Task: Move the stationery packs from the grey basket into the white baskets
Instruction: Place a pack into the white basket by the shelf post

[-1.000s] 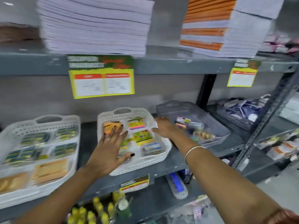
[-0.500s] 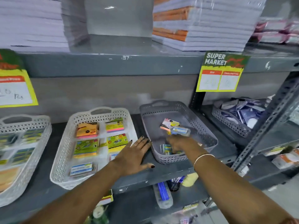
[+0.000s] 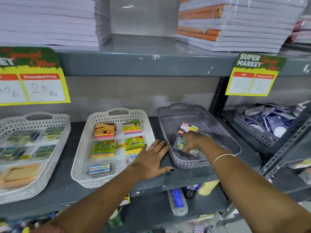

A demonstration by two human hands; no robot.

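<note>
While the right hand [image 3: 193,142] reaches down into the grey basket [image 3: 223,132], its fingers curl over small clear packs [image 3: 180,143] on the basket floor; whether it has one gripped I cannot tell. Another pack [image 3: 188,127], pink and white, lies just behind the hand, nearer the basket's back wall. The left hand [image 3: 151,158] lies flat and spread, palm down, holding nothing, on the shelf [image 3: 185,175] between the grey basket and the middle white basket [image 3: 80,158], with its fingers over that basket's right rim. A bangle [image 3: 222,157] circles the right wrist. The middle white basket holds orange, yellow and green note packs [image 3: 104,147] in rows, with a blue-labelled pack [image 3: 100,168] at the front. A second white basket [image 3: 55,158] sits well to the left, its contents blurred. Price cards [image 3: 254,76] hang from the upper shelf, which carries stacks of paper [image 3: 235,24].
</note>
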